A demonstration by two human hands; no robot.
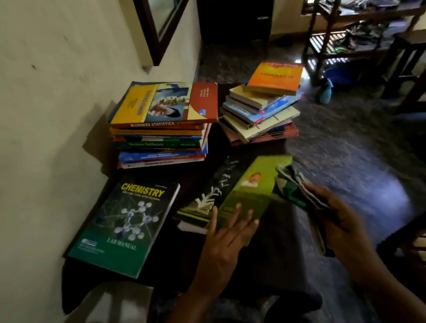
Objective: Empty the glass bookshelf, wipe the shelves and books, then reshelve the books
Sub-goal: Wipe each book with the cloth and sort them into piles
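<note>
Books [165, 124] in 2 stacks sit at the far edge of the table [273, 251]; your left hand [226, 232] lies flat on the green book [251, 191], your right hand [337, 219] grips the cloth [293, 185].

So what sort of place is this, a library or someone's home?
Probably a room in a home: textbooks stacked on a dark table by a plastered wall, and a cluttered wooden rack across the floor.

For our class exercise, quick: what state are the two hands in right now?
Left hand: open, resting flat on the green book.
Right hand: closed, gripping a cloth.
</note>
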